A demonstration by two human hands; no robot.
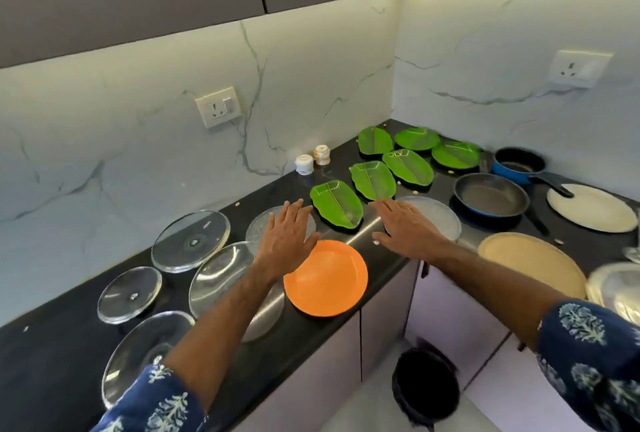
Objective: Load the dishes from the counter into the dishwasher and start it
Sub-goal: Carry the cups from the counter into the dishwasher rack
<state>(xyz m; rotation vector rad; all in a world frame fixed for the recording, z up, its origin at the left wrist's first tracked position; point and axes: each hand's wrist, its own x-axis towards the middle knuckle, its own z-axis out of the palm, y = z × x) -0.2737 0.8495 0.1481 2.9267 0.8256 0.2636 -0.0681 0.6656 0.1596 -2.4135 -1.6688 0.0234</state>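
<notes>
Done: nothing loaded yet, I reckon — dishwasher not in view.
Left: all dishes on counter (pixel 349 237), incl. 6 green leaf plates (pixel 336 203), orange plate (pixel 325 278).
My hands: left hand (pixel 287 241) & right hand (pixel 407 229) flat, fingers spread, holding nothing — hovering nr plates.

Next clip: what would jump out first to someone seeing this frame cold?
Six green leaf plates fan across the black counter toward the corner. An orange plate sits at the front edge, just below the left hand and right hand, both spread open above the counter. Glass lids crowd the left end, pans the right.
</notes>
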